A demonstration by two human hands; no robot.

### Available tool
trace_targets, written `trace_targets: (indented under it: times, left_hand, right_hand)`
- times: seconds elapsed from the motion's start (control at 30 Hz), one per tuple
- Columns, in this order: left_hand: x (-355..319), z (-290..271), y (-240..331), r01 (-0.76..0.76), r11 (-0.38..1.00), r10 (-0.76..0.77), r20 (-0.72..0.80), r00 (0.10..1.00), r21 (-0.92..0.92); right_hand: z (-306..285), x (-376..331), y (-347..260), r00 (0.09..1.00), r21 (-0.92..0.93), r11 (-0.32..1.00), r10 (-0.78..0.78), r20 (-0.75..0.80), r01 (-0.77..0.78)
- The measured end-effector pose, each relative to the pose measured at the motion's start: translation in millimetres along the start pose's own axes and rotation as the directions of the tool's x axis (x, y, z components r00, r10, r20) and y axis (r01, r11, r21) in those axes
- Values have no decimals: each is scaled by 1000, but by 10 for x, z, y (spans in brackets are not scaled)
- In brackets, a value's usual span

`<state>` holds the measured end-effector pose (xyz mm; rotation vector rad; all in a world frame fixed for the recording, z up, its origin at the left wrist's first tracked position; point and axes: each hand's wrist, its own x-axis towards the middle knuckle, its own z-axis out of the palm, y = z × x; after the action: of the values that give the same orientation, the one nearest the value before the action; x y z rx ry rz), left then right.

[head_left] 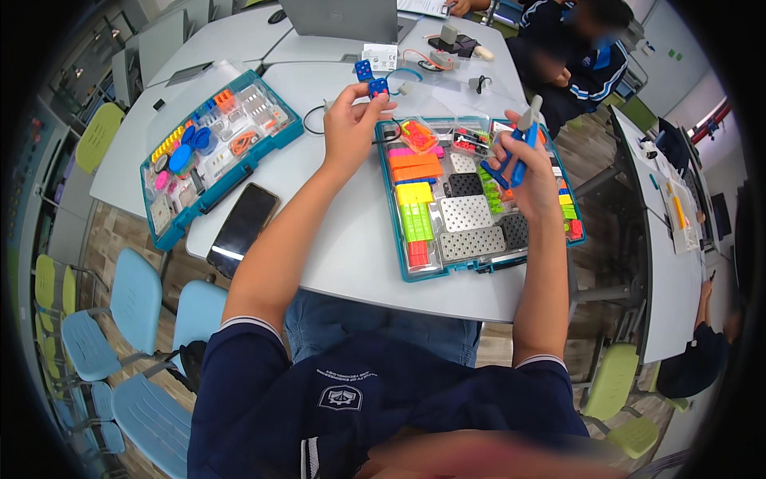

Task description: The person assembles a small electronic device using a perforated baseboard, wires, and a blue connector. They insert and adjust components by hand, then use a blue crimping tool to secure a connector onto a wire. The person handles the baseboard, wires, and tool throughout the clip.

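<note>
My left hand [349, 124] is raised over the table and pinches a blue building piece [378, 87] with red spots on it. Just beyond the fingertips a second, similar blue block [364, 70] shows, seemingly joined to the first. In my right hand [533, 172] is a pair of pliers [519, 164] with blue handles and grey jaws pointing up and away. That hand hovers above the right side of a teal-edged parts case [407, 274]. Inside the case lie orange, yellow, green and red blocks and a light grey perforated plate [466, 214].
Another teal parts case [275, 137] sits tilted at left, near a black phone [243, 226] by the table's front edge. A grey laptop [339, 17], wires and small modules occupy the far side. Blue chairs [134, 299] stand at lower left. Another person [578, 60] sits at far right.
</note>
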<state>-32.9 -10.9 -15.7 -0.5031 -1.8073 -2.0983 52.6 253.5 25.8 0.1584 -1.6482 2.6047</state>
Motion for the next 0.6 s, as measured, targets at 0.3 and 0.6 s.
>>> trace_targets:
  times: [0.3, 0.6]
  left_hand:
    - [-126, 129, 19, -61, 993, 65, 42, 997, -97]
    - [-211, 168, -19, -254, 927, 245, 68, 967, 275]
  right_hand:
    - [281, -44, 229, 949, -713, 648, -303, 83, 269]
    - [340, -154, 308, 859, -890, 157, -375, 348, 428]
